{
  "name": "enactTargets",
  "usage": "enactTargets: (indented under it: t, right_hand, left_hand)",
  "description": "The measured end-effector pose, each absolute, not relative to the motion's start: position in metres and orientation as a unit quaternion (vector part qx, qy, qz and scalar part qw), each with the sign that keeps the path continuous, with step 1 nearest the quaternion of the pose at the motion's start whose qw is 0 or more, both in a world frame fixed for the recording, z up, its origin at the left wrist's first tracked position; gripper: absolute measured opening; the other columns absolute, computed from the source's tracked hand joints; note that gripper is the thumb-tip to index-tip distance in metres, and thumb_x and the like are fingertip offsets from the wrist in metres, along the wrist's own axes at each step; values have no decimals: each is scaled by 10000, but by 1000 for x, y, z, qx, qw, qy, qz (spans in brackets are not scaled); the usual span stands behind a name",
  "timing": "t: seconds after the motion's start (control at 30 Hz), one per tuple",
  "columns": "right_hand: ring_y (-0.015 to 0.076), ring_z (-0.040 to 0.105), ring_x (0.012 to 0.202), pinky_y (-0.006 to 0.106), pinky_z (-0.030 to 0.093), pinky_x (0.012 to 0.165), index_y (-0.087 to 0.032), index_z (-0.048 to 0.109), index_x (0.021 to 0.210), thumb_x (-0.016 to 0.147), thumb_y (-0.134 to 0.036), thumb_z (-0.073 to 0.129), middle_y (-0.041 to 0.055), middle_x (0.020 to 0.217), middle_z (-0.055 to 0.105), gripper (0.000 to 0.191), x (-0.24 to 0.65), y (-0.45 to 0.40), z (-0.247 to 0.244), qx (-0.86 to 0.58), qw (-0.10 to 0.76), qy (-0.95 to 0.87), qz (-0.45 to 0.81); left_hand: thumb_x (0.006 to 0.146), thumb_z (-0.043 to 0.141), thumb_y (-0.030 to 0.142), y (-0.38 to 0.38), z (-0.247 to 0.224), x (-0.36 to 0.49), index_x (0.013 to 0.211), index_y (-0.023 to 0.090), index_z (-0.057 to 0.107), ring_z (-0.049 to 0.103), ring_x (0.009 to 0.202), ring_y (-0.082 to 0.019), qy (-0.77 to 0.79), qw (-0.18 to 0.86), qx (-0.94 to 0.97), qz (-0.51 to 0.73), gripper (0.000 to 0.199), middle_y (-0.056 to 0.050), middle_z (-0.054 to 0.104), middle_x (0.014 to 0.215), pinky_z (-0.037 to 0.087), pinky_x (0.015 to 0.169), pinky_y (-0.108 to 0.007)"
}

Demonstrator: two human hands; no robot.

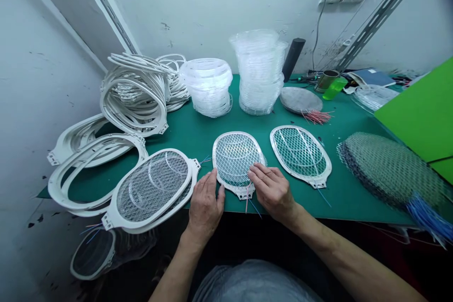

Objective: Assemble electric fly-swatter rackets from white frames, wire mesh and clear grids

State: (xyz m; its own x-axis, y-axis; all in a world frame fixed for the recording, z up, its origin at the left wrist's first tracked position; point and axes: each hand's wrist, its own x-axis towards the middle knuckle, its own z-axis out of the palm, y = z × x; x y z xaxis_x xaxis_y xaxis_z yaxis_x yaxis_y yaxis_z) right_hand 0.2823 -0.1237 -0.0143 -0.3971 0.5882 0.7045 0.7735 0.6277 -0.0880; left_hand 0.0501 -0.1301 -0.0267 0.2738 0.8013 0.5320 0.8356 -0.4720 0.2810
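On the table before me lies a white oval mosquito-swatter frame (245,192) with a wire mesh (235,151) over it. The mesh sticks out a little past the frame's right rim. My left hand (207,203) rests against the frame's lower left side, fingers stretched and thumb apart, holding nothing. At the lower right rim, my right hand (271,188) has its fingers bent and closed on the mesh edge; their tips are partly hidden. A pink wire and a blue wire hang near the frame's tab. To the right lies another frame with mesh (300,153).
Meshed swatter heads (152,188) overlap at the left, by piled bare white frames (134,99). Clear plastic rings stand in stacks (260,73) at the back. Grey mesh sheets with red wires (300,99) and a mesh pile with blue wires (392,165) lie right, near a green panel (421,113).
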Motion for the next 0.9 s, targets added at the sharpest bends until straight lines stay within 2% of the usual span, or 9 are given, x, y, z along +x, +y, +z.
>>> enactTargets:
  t: [0.17, 0.33, 0.6, 0.77, 0.9]
  right_hand:
    - [328, 685, 1179, 463, 508, 872, -111, 731, 1172, 978, -38, 493, 144, 1221, 752, 316, 283, -121, -23, -413, 299, -849, -138]
    - [328, 672, 1173, 446, 484, 831, -93, 720, 1168, 984, -35, 468, 144, 1222, 749, 318, 285, -119, -22, -408, 258, -868, -119]
    - [292, 640, 1203, 416, 451, 876, -141, 698, 1176, 992, -45, 463, 130, 1239, 737, 313, 287, -117, -10, -424, 229, -874, -66]
    - [272, 612, 1222, 404, 450, 902, -175, 675, 1172, 999, -143, 536, 131, 1203, 732, 224, 291, -116, 16, -434, 152, -888, 16]
    - [279, 571, 1305, 421, 461, 954, -199, 653, 1241, 999, -182, 550, 123, 1276, 705, 264, 298, -117, 21, -421, 153, -893, 50]
  left_hand:
    - [1001, 556, 184, -129, -26, 50, 1461, 162, 497, 628, 1261, -310, -496, 39, -810, -310, 465, -151, 681, 1338, 528, 1058, -499]
    - [1002, 555, 186, -128, -26, 50, 1311, 177, 634, 631, 1241, -321, -501, 49, -814, -290, 319, -145, 691, 1306, 534, 1035, -505]
    - [1004, 548, 191, -125, -28, 50, 1287, 178, 648, 633, 1224, -331, -496, 60, -818, -285, 301, -159, 683, 1304, 532, 1014, -516]
    - [993, 563, 184, -122, -30, 50, 1271, 160, 656, 641, 1207, -346, -485, 70, -822, -291, 294, -173, 687, 1289, 530, 1003, -522]
    - [1002, 548, 194, -120, -31, 51, 1269, 157, 649, 646, 1190, -351, -480, 84, -824, -290, 288, -180, 688, 1281, 541, 983, -533]
